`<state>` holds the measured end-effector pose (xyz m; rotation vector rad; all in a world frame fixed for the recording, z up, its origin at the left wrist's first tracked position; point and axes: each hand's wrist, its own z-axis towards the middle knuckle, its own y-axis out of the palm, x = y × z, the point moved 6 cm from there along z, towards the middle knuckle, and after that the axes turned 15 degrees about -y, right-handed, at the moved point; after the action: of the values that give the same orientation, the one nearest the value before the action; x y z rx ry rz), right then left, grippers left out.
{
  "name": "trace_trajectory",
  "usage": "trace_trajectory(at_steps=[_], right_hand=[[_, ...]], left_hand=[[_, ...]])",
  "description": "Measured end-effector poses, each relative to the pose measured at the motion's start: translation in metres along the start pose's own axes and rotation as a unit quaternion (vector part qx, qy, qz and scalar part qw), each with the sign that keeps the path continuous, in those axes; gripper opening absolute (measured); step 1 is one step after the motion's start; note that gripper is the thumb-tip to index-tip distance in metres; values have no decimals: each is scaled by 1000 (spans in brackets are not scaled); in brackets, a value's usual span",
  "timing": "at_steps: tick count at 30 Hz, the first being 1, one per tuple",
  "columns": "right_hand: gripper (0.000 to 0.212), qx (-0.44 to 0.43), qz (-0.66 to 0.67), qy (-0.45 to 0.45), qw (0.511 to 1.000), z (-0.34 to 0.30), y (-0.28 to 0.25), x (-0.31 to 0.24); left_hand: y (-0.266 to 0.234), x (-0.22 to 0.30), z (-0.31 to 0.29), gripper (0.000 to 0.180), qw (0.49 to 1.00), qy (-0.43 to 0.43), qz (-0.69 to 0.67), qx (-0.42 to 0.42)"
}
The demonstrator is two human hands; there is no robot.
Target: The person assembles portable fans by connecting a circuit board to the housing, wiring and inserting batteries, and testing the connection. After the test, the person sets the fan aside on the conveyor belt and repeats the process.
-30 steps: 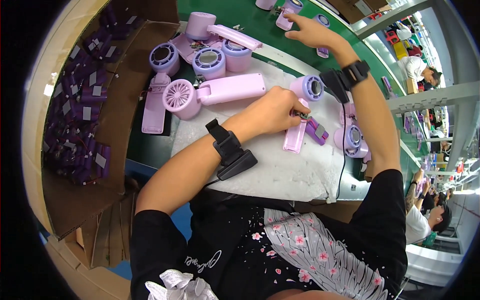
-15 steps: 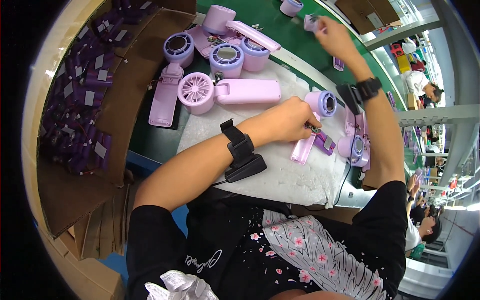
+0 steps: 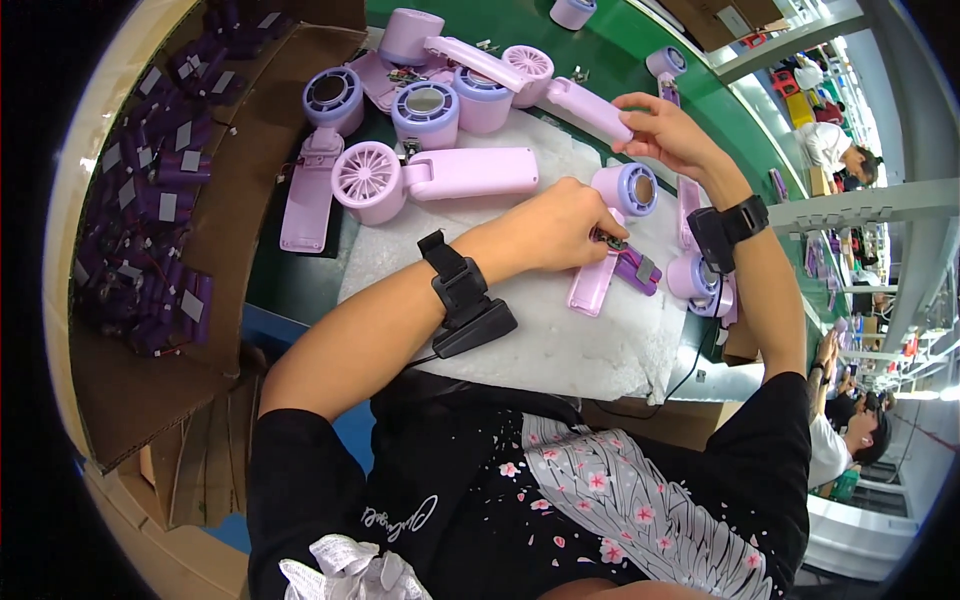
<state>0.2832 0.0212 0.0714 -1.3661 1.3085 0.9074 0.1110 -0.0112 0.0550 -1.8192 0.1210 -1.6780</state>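
Observation:
My left hand (image 3: 568,228) is closed, with fingertips pinching a small circuit board (image 3: 607,240) on an opened pink fan handle (image 3: 592,287). Wires run from the board to a purple battery (image 3: 636,271) beside that handle, and a lilac fan head (image 3: 625,188) is next to the fingers. My right hand (image 3: 672,138) grips the end of a pink handheld fan (image 3: 590,108) between thumb and fingers. Its round grille points left, near several other fan heads. Another pink fan (image 3: 475,174) lies on the white foam sheet (image 3: 510,335) left of my left hand.
A cardboard box (image 3: 215,215) of wired purple batteries stands on the left. Several fan heads and pink covers crowd the far left of the foam. Another fan (image 3: 665,62) rests on the green surface beyond my right hand. A thin black cable (image 3: 690,375) hangs at the right.
My right hand has come nearer from the far right and now holds a pink handheld fan over the far side of the foam. The left hand stays at the board.

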Motion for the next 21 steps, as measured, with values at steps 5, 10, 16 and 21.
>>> trace_trajectory(at_steps=[5,10,16,21], right_hand=[[33,-24,-48,-2,999,16,19,2],[33,-78,-147,-21,986,26,29,-4],[35,-40,-452,-166,876,3,7,-31],[32,-8,-405,-203,891,-91,-13,-79]], left_hand=[[-4,-1,-4,31,1000,-9,-2,-7],[-6,2,-5,31,1000,-7,-1,-11],[3,4,5,30,1000,-4,-11,-14],[9,4,21,30,1000,14,-13,-2]])
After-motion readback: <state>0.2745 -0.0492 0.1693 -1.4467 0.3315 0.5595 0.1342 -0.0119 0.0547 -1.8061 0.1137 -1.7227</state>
